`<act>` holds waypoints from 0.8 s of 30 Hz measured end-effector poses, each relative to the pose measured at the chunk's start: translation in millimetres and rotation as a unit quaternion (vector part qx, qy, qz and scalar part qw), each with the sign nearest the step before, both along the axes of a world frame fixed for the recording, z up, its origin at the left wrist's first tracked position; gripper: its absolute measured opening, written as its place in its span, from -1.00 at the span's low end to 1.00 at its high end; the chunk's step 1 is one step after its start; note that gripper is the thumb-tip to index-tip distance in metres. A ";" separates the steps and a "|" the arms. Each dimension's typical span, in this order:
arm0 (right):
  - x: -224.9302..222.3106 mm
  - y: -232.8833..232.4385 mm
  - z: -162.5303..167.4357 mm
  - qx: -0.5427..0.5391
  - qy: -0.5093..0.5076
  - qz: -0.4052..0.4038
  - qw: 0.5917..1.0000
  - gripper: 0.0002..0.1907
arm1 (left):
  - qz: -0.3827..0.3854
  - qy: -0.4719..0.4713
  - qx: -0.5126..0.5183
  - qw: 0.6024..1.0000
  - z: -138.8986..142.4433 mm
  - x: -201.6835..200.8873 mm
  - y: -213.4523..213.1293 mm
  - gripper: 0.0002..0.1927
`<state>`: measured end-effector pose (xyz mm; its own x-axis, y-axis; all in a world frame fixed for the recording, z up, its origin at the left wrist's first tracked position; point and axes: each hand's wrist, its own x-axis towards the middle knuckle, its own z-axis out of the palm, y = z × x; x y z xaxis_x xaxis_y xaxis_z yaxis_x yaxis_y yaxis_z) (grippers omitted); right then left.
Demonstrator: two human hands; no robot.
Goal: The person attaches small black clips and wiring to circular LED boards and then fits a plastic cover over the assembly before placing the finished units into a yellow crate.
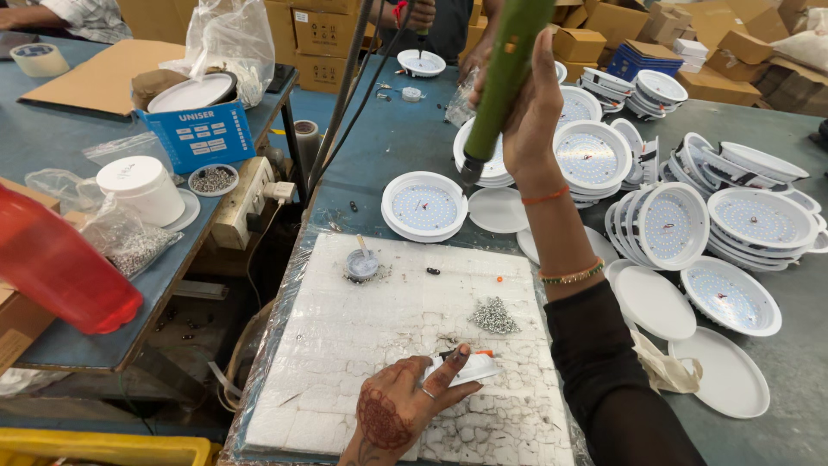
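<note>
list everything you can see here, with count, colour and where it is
foam board: one, white, cracked, under plastic wrap, centre of the blue table
screw pile: one, silvery, on the board near its right edge
small dish: one, grey, top left of the board
round lamp housings: many, white, stacked on the table to the right
flat round covers: several, white, lower right
blue box: one, on the left table
tub: one, white, on the left table
red bottle: one, left edge, close to the camera
cardboard boxes: many, brown, at the back
electric screwdriver: one, green, held up in the right hand
left hand: pressing a small white part on the board
right hand: raised, gripping the screwdriver
</note>
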<state>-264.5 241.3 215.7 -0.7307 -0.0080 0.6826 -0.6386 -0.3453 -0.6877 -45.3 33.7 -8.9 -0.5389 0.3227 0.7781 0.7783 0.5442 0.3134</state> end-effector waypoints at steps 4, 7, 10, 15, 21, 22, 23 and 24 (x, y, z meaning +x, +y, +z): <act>41.0 -6.7 -3.1 -0.002 0.003 -0.036 0.999 -0.32 | 0.004 0.027 0.007 1.000 0.8 -2.2 0.7 -0.13; 97.3 -0.1 -12.6 -0.007 -0.029 0.033 0.999 -0.27 | 0.017 0.015 0.003 1.000 1.6 -0.5 -3.1 -0.12; 155.1 6.6 -19.4 -0.043 -0.055 0.114 0.991 -0.18 | 0.015 0.014 0.010 1.000 2.3 3.5 -7.7 -0.11; 210.3 16.5 -19.7 -0.049 -0.054 0.174 0.982 -0.17 | 0.027 0.026 0.023 0.999 4.5 12.4 -8.8 -0.20; 227.5 19.4 -40.7 -0.033 -0.063 0.228 0.971 -0.12 | 0.028 0.050 0.038 0.998 9.6 16.8 -7.1 -0.26; 227.4 19.9 -44.1 -0.031 -0.064 0.235 0.969 -0.11 | 0.026 0.047 0.038 0.998 10.0 17.3 -7.2 -0.26; 227.2 20.1 -47.3 -0.029 -0.065 0.242 0.968 -0.09 | 0.027 0.047 0.038 0.998 10.3 17.3 -7.1 -0.25; 226.4 20.1 -50.2 -0.033 -0.070 0.235 0.969 -0.07 | 0.028 0.047 0.039 0.998 10.5 16.9 -6.9 -0.25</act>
